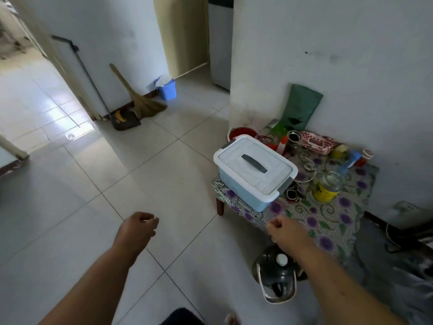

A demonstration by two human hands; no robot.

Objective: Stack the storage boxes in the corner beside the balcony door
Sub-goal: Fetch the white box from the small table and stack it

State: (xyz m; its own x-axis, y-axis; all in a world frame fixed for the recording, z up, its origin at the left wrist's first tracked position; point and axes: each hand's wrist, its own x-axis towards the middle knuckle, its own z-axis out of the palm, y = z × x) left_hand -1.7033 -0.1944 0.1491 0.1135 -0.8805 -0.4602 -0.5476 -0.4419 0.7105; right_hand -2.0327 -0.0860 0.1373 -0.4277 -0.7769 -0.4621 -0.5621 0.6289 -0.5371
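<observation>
A light blue storage box [254, 171] with a white lid and a grey handle sits on the near left corner of a low table [328, 221] covered in a purple flowered cloth. My left hand [138, 227] hangs over the tiled floor, fingers curled into a loose fist with nothing in it. My right hand [287, 231] is also curled shut and empty, hovering at the table's front edge a little below the box. Neither hand touches the box. The bright doorway [35, 99] opens at the far left.
Jars, a yellow container [326, 188], a red bowl [242, 132] and other small items crowd the table behind the box. A dark kettle [276, 273] stands on the floor under my right arm. A broom [138, 97], dustpan [125, 119] and blue bin [167, 90] line the far wall.
</observation>
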